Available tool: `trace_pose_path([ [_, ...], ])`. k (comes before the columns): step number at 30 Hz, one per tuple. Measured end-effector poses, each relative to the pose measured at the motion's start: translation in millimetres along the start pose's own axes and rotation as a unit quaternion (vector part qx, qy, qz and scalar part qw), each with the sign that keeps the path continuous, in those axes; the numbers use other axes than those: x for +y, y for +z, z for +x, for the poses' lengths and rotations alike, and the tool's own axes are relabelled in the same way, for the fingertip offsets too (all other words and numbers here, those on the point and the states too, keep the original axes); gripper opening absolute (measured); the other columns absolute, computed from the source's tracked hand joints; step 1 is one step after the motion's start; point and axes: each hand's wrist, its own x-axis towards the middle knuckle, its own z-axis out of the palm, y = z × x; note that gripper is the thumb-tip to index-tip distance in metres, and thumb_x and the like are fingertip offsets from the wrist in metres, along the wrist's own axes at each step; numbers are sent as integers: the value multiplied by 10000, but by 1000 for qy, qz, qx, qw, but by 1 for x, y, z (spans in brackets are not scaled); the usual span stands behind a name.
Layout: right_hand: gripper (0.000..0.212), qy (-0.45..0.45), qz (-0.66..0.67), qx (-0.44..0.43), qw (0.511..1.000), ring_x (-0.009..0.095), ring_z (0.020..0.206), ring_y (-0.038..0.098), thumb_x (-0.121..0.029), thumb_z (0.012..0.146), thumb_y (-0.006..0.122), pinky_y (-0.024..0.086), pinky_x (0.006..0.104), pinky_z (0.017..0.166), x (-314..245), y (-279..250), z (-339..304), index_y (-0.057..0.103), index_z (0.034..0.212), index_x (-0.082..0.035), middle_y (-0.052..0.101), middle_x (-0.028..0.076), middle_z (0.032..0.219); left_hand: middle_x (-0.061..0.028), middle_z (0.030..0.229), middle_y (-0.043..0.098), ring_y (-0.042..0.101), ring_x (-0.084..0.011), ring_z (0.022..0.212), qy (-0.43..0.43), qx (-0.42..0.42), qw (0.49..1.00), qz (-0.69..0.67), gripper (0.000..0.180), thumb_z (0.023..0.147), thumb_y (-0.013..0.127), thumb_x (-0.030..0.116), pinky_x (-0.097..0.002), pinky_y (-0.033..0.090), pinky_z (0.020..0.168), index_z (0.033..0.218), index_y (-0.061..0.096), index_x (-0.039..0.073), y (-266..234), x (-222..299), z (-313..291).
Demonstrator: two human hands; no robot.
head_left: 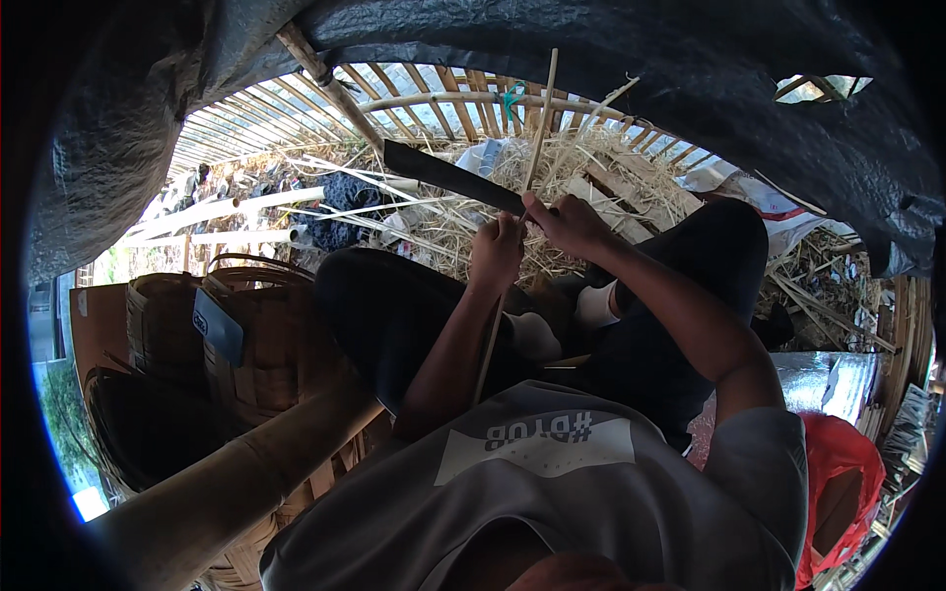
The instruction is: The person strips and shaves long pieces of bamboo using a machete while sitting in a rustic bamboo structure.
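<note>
My right hand (572, 226) is closed around the handle of a large dark knife (448, 176). Its broad blade points up and to the left, crossing a long, thin bamboo strip (540, 133). Just left of it, my left hand (497, 252) is closed on that strip, fingers curled in. The strip runs from beyond the hands, past my left fist, down toward my lap. Both fists are close together above my crossed legs. Where the blade meets the strip is partly covered by my fingers.
Shavings and thin strips (631, 177) litter the ground ahead, backed by a slatted bamboo fence (473, 110). A thick bamboo pole (246, 463) and woven baskets (266, 345) stand at my left. A red plastic bag (843, 453) is at my right. Dark sheeting (641, 49) hangs overhead.
</note>
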Motion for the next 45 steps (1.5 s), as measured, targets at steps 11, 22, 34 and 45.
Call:
trace_pose_path([
  [11, 785, 121, 151, -90, 977, 129, 405, 403, -794, 848, 392, 303, 317, 393, -3, -1, -9, 481, 548, -74, 415, 12, 476, -16, 502, 454, 439, -128, 357, 16, 1, 995, 103, 528, 1039, 282, 359, -298, 361, 372, 757, 572, 20, 2, -5, -4],
  [22, 703, 110, 189, -116, 969, 76, 403, 393, -778, 849, 421, 320, 262, 390, -4, -1, -5, 419, 592, -124, 390, -30, 495, -113, 571, 543, 590, -252, 517, 38, 96, 975, 199, 335, 981, 484, 285, -396, 471, 523, 875, 600, -10, -9, 20, -5],
  [34, 641, -28, 38, -48, 998, 333, 709, 693, -529, 723, 652, 519, 424, 644, -5, 24, 13, 660, 768, 110, 657, 239, 683, -186, 1094, 534, 454, -399, 1084, 270, 144, 863, 403, 221, 862, 627, 193, -505, 370, 950, 1021, 677, 48, -25, 20, 9],
  [45, 470, 2, 91, -116, 989, 261, 556, 656, -399, 739, 643, 498, 386, 535, -21, 34, 27, 640, 624, 56, 622, 175, 564, -127, 838, 653, 617, -319, 871, 278, 128, 864, 400, 125, 840, 650, 158, -422, 401, 914, 892, 665, 45, -46, 28, 14],
])
